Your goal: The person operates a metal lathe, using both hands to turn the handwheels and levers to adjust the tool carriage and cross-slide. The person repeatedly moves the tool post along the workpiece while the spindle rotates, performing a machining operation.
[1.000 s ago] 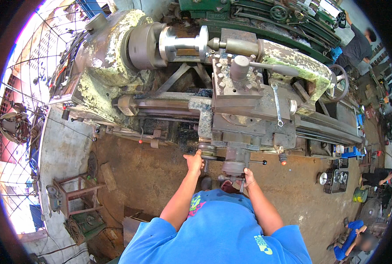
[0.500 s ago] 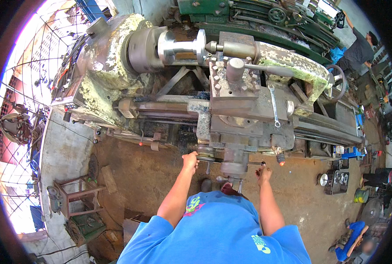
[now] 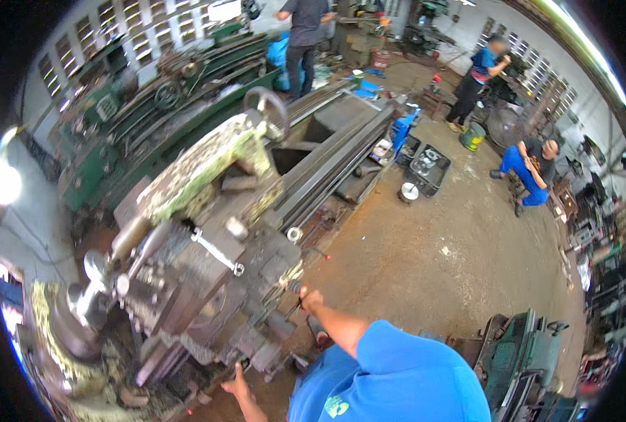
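At the front of a worn metal lathe carriage (image 3: 257,271), my right hand (image 3: 311,302) is closed on a lever with an orange-red tip (image 3: 303,290). My left hand (image 3: 239,385) is lower, beside the carriage front, thumb raised and fingers apart. A combination spanner (image 3: 218,253) lies on the carriage top. Farther left, a shiny spool-shaped metal workpiece (image 3: 91,285) sits by the chuck (image 3: 74,327), partly blurred. The tailstock (image 3: 200,169), with flaking pale paint, stands beyond the tool post.
The lathe bed (image 3: 334,151) runs away to the upper right. On the floor are a black crate (image 3: 431,169) and a green-yellow bucket (image 3: 473,137). A person (image 3: 531,172) crouches at right; two others stand farther back. A green machine (image 3: 520,359) is at lower right.
The view has swung to the right. My right hand has moved from beside a thin rod to the orange-red-tipped lever. My left hand has come off the handwheel and its fingers have opened.
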Tool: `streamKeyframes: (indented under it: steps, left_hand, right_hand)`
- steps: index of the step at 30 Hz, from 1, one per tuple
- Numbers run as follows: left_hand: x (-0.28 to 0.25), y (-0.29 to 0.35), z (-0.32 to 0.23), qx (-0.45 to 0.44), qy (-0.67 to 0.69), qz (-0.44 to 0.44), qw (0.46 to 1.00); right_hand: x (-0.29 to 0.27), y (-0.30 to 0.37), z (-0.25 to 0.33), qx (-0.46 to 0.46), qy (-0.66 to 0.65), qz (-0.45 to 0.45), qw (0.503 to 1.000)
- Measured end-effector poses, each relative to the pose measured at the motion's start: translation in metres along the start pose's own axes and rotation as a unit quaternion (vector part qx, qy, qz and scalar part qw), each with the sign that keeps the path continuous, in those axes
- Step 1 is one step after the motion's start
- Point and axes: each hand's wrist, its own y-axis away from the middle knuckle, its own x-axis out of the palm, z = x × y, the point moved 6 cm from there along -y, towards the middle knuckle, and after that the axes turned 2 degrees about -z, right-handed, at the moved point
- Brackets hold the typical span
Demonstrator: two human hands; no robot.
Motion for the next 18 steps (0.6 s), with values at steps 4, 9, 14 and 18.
streamKeyframes:
  steps: [4,9,14,18]
  left_hand:
    - [-0.013,-0.005,0.005,-0.04,-0.085,-0.039,0.995]
    - [-0.012,0.001,0.0,-0.019,-0.048,0.036,0.998]
    - [-0.016,-0.002,0.0,-0.014,-0.103,0.02,0.994]
    - [-0.016,0.008,-0.01,0.058,-0.097,0.04,0.993]
  right_hand:
    - [0.0,-0.002,0.007,-0.02,-0.003,-0.068,0.998]
    - [0.003,-0.019,0.004,0.011,0.032,0.097,0.995]
    - [-0.083,0.012,0.047,-0.097,-0.083,-0.162,0.978]
    - [-0.146,0.072,0.11,-0.245,-0.371,-0.134,0.886]
